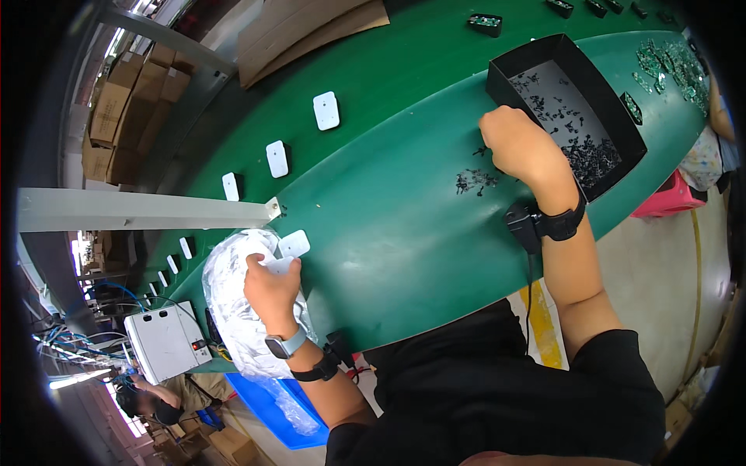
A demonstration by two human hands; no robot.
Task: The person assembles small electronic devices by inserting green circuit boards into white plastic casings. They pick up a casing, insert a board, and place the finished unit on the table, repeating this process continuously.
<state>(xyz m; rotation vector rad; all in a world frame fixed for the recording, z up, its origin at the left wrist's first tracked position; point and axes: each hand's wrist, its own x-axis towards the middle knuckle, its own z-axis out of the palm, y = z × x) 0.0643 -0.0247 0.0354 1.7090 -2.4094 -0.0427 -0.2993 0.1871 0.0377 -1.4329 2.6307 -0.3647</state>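
Note:
My left hand [270,293] pinches a white plastic cover [280,266] between thumb and fingers, above a clear plastic bag [233,311] full of white pieces. A second white cover [294,244] lies just beyond it, by the bag's edge. My right hand [519,144] is closed with its fingers bent down at the near-left side of a black open box [622,132]. Whatever its fingertips hold is hidden. Small black parts are scattered inside the box, and a loose pile of small black parts [475,182] lies on the green table beside that hand.
White covers [326,111] stand spaced along the green strip [404,70] beyond the table. Green circuit boards [676,74] are heaped at the far right. A pale metal post [148,210] juts in from the left. A blue bin [272,412] sits below the bag; another person [159,400] is at lower left.

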